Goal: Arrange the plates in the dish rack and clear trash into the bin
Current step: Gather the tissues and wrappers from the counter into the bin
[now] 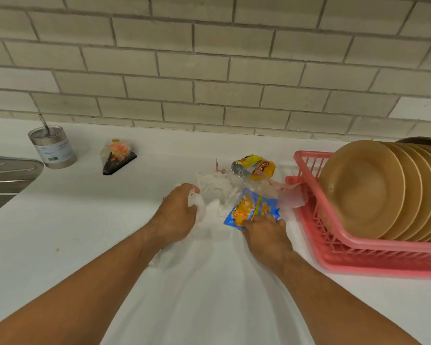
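With plates [363,188] already standing in the pink rack [316,235] at right, it's the trash step: left hand [177,215] clenched on crumpled clear plastic [197,202], right hand [266,235] pinching the blue/yellow wrapper [254,207] on the counter [60,232] w/ the yellow packet [259,168] beyond; next, prob. bunch all and find the bin, not in view.

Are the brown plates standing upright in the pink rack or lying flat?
Upright. The brown plates stand on edge in a row inside the pink rack, faces toward the camera, leaning slightly back.
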